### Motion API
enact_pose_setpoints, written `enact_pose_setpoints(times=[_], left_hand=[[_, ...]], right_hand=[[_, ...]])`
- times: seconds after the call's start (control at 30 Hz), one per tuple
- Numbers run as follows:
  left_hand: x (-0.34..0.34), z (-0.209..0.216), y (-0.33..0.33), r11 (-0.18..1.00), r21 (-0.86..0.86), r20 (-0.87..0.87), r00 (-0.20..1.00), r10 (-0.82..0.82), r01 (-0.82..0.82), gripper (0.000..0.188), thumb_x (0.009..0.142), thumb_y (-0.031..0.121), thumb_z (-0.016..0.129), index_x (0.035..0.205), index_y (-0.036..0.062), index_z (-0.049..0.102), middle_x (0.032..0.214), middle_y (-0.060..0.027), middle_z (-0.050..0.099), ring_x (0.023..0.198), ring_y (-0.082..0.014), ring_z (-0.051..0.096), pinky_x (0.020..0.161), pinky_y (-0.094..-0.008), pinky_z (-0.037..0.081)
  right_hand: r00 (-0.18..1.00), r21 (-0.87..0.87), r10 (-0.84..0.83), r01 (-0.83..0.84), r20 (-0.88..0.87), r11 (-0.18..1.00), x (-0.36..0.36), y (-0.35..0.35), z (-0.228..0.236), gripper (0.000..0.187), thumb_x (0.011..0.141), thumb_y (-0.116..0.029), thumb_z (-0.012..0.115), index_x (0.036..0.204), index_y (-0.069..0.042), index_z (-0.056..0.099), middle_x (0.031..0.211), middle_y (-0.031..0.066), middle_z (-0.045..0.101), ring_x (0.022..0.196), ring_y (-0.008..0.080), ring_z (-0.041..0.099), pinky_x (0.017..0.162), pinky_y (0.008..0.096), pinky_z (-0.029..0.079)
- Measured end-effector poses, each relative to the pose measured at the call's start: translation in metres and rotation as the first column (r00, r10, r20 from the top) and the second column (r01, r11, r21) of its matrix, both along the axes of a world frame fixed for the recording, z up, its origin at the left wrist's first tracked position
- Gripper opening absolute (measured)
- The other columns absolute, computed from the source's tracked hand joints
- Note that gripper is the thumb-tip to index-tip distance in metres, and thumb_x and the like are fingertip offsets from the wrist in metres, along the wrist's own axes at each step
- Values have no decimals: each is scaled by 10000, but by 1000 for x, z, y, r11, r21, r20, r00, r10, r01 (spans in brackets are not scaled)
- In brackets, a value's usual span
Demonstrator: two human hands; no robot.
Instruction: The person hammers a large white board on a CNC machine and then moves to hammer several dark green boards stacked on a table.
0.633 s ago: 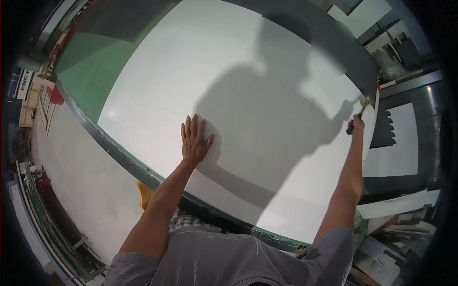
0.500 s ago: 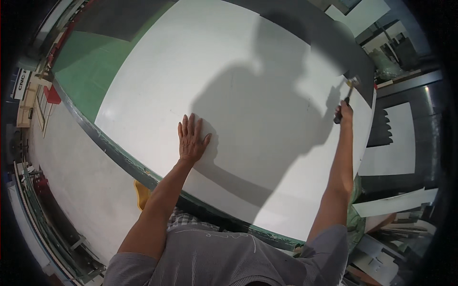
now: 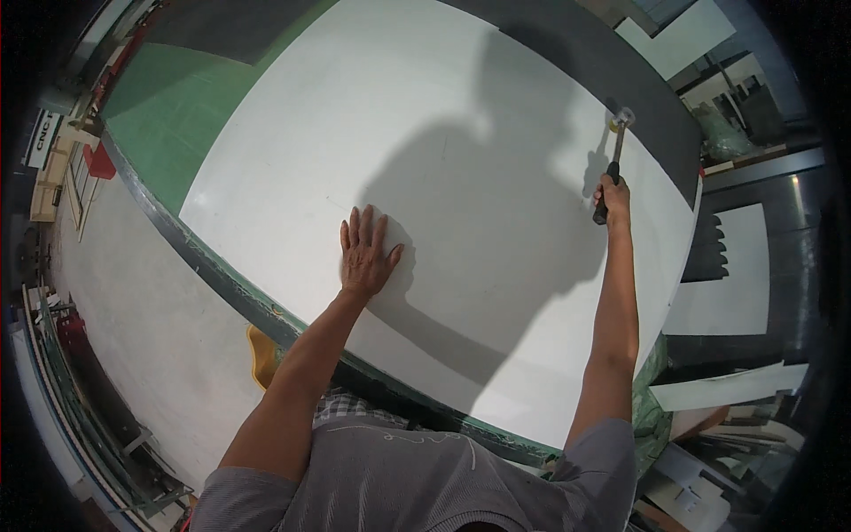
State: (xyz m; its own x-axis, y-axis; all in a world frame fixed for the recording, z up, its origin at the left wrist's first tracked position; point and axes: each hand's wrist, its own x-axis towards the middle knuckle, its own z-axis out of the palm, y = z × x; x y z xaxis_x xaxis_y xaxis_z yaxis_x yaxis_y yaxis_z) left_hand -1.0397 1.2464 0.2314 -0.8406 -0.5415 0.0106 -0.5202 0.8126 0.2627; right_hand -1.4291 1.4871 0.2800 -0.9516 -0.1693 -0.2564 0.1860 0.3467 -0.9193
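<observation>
A large white sheet (image 3: pixel 292 151) lies over a green-topped work table (image 3: pixel 164 124). My left hand (image 3: pixel 365 262) rests flat on the sheet, with its fingers stretched and slightly apart. On the right side, my right hand (image 3: pixel 613 197) is wrapped round the black grip of a mallet (image 3: pixel 618 146). The mallet has a metal shaft and a small head with a clear face and a yellow one. Its head is over the sheet's far right edge, where the white meets a dark grey surface. I cannot tell whether it touches the sheet. My shadow falls across the middle.
Dark grey sheets (image 3: pixel 656 124) lie beyond the white sheet. Offcuts and a white panel with a wavy-cut edge (image 3: pixel 745 266) are at the right. A yellow object (image 3: pixel 261 356) stands beside the table's near edge. Long strips and frames (image 3: pixel 66 390) line the left.
My right hand has moved left and slightly nearer, and the mallet head has shifted left and farther along the sheet's edge. My left hand stays flat, little changed.
</observation>
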Motion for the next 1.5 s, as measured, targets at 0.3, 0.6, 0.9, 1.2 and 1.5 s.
enact_pose_setpoints(times=[0.3,0.6,0.9,1.2,1.5], left_hand=[[2,-7,0,1000,-11,-66,998,8,-8,580,822,387,516,1277,64,360,1375,-161,236,1302,-335,136,1056,-490,101],[-1,-10,1,1000,-21,-81,997,-18,16,571,813,388,518,1268,71,384,1377,-157,238,1303,-333,140,1052,-489,103],[1,-17,2,996,-90,-108,994,-27,18,566,811,380,519,1271,81,378,1373,-154,248,1292,-340,164,1049,-488,117],[0,-16,5,991,-130,-62,997,-46,37,558,842,392,474,1284,73,353,1368,-153,256,1291,-331,172,1053,-481,127],[6,-13,7,991,-129,-78,996,-46,36,556,853,403,449,1284,66,350,1374,-146,245,1291,-329,168,1061,-471,121]], right_hand=[[971,-284,237,-231,-14,930,48,-99,15,167,828,-169,527,790,-47,419,591,18,448,455,101,449,408,246,394],[929,47,370,-369,-13,928,76,-130,-10,258,778,-213,545,898,5,478,612,53,509,473,121,501,437,272,440],[862,4,498,-501,94,866,205,-87,9,284,816,-247,535,985,-25,485,644,29,513,510,116,498,471,274,443],[874,-41,437,-439,213,897,276,-40,12,445,787,-293,542,1094,19,459,633,48,510,505,121,502,463,270,443],[990,-46,-18,25,138,999,293,44,33,202,840,-183,517,931,-18,445,597,-4,441,475,72,445,420,236,400]])
